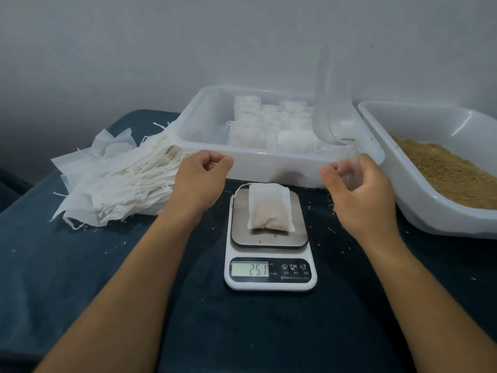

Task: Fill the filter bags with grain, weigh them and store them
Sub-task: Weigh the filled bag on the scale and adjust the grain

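filled bag (269, 208) on scale (270, 254), reads 25.1; left hand (200, 179) loosely curled, empty; right hand (360, 189) grips clear scoop (333, 103); storage bin (204, 125) part full, stack of empties (121, 181) left

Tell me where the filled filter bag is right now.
In the head view the filled filter bag lies on the platform of the scale, centre of the table, between both hands and just in front of the clear storage bin.

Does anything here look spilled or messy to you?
Yes. Loose grains lie scattered on the dark cloth around the scale, and a few sit on its steel platform beside the filled bag. The empty bags on the left lie in an untidy heap.
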The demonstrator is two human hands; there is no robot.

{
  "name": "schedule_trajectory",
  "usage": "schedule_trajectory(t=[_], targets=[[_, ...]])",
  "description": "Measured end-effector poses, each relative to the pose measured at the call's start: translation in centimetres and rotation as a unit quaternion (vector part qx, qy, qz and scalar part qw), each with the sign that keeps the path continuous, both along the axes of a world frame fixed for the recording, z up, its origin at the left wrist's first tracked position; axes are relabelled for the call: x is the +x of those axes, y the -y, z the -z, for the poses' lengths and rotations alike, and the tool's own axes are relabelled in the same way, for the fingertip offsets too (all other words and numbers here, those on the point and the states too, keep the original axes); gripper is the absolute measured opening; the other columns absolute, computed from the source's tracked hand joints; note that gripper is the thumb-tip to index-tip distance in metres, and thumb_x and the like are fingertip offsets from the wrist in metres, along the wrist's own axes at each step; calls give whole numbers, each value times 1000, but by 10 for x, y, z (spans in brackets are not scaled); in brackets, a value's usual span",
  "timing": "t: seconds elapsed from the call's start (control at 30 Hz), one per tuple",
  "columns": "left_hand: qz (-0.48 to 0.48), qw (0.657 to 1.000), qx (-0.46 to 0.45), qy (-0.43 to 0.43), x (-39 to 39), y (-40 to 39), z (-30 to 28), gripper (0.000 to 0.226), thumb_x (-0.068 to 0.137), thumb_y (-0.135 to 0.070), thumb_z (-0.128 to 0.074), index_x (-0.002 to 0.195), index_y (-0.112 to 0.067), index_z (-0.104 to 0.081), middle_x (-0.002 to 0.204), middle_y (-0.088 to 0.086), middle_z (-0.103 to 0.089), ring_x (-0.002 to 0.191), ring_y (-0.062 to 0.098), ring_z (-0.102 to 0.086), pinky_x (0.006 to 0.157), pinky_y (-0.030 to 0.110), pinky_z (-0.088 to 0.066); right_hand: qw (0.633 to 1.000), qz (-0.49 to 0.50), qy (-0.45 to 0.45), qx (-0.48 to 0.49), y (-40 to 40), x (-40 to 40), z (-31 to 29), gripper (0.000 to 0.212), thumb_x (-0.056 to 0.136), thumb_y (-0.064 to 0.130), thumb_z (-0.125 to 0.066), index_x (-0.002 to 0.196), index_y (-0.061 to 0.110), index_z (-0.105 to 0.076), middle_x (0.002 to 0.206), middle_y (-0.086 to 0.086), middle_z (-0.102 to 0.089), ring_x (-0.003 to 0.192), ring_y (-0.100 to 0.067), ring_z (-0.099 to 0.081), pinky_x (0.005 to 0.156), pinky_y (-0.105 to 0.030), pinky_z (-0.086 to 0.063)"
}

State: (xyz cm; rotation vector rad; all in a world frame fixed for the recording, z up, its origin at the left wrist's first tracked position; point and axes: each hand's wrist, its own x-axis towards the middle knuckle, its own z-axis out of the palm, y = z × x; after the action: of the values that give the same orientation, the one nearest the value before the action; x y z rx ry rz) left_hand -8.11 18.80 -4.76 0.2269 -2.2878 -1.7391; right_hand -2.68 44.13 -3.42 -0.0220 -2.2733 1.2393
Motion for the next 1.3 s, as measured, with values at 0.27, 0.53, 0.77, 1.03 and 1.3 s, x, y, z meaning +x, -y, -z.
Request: schedule_trajectory(t=[0.27,0.53,0.77,1.03,1.3], targets=[[12,1000,15,15,0,-1,1,13,93,-30,-71,83,-24,-71,46,-20,-50,37,-1,-40,36,12,-31,1000,3,-12,0,-6,-4,2,20,93,51,-67,82,40,-55,91,33,-64,81,-5,-65,74,-44,-59],[37,999,-15,19,1,-3,1,8,92,-29,-71,84,-26,-72,59,-12,-64,43,-4,-51,43,9,-38,1000,-19,10,4,-8,-7,8,22,92,43,-71,79,34,-56,84,30,-64,76,1,-63,67,-23,-47],[117,980,-157,47,12,-11,-2,11,94,-43,-67,92,-32,-68,72,-18,-75,68,-6,-69,65,21,-48,989,-78,91,85,6,-5,18,30,87,44,-76,72,29,-55,80,27,-65,75,9,-61,62,-3,-41],[154,973,-167,44,18,-18,-5,20,88,-41,-77,105,-36,-67,77,-20,-73,76,-5,-66,77,23,-50,988,-90,106,73,20,-9,25,26,83,40,-80,75,30,-58,88,31,-65,81,10,-62,63,-4,-43],[246,968,-55,11,23,-14,-15,47,74,-54,-78,119,-48,-62,117,-17,-70,95,5,-69,80,23,-57,985,-170,28,-29,27,7,7,22,84,33,-83,78,39,-63,75,9,-71,66,-3,-64,61,-12,-48]])
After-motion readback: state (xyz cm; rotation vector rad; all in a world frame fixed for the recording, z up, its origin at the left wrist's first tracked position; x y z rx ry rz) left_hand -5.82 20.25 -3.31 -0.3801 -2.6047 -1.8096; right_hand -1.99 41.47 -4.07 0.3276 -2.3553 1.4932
